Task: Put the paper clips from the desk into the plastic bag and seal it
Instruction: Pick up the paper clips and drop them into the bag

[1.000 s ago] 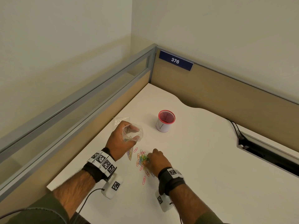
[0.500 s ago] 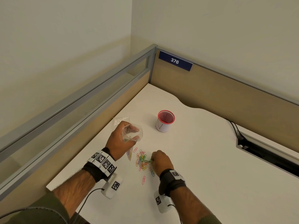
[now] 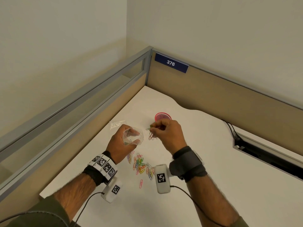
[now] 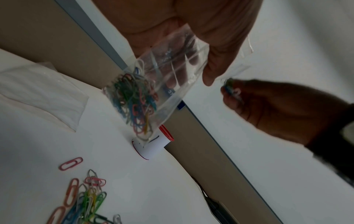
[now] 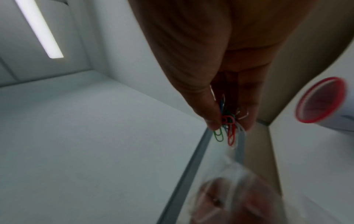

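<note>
Clips (image 3: 151, 134) hang pinched in the right hand (image 3: 167, 135), whose fingers (image 5: 212, 119) are clamped on a small bunch, just at three o'clock of the plastic bag (image 3: 133, 136). The left hand (image 3: 122, 145) grips that bag with curled fingers, mouth held open, many clips already inside. To do this well, I judge the bunch should come right over the mouth before release. More paper clips (image 3: 141, 166) lie on the desk (image 3: 213, 161) at six o'clock of the bag.

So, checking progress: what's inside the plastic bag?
A tangle of coloured paper clips sits low in the plastic bag; the left hand hides its upper part.
</note>
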### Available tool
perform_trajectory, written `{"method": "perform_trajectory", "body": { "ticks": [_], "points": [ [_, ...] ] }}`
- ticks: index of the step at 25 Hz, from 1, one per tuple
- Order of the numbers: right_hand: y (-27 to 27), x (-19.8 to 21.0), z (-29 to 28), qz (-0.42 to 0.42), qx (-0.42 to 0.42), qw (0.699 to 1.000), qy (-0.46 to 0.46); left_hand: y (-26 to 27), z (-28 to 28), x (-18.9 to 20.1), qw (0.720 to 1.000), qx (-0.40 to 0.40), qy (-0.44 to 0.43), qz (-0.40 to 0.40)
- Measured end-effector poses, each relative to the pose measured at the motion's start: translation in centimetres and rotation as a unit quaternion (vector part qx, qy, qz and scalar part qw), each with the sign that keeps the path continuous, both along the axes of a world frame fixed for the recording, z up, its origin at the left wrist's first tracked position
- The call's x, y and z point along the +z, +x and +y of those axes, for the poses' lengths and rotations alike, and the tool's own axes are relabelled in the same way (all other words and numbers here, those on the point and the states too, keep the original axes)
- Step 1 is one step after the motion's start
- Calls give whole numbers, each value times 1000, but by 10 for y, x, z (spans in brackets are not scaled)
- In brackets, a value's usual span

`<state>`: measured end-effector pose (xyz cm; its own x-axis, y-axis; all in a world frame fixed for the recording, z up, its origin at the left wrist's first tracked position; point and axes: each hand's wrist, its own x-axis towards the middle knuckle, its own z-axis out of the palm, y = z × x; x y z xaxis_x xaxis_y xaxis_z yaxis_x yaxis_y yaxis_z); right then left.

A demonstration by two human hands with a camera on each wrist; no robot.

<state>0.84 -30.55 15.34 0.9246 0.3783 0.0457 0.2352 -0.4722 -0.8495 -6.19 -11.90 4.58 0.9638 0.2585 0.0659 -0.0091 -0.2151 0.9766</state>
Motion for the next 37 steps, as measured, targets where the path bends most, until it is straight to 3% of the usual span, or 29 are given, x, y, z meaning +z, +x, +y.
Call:
{"method": "perform_trajectory", "body": {
  "ticks": [4,9,11,15,17,19,21,24,27,30,37],
  "points": [
    [-8,19,25,-82,61,994,-50,3,-6,4,1000,-4,21,8],
    [-21,19,45,-134,162,953,-216,11,-3,1,998,-14,44,47],
    [-21,22,44,-140,162,955,-205,10,-3,4,997,-8,63,41],
    [-11,22,26,-163,92,978,-90,-4,-3,9,999,-4,28,16],
    [1,0,7,-134,53,986,-88,-9,2,8,1000,-4,15,4],
    [11,-45,-14,-78,25,982,-172,-11,7,7,1000,5,2,3],
    [8,-96,-36,-3,15,955,-297,-14,12,7,1000,10,-4,-6],
    [-15,-150,-54,60,27,917,-394,-17,18,5,1000,21,-12,-7],
    [-31,-161,-42,65,73,906,-412,-15,20,2,1000,24,-11,-8],
    [-39,-155,-30,90,107,916,-376,-13,16,1,1000,20,-15,-11],
    [-61,-160,-13,87,100,902,-410,-12,15,1,999,15,-23,-19]
  ]
}}
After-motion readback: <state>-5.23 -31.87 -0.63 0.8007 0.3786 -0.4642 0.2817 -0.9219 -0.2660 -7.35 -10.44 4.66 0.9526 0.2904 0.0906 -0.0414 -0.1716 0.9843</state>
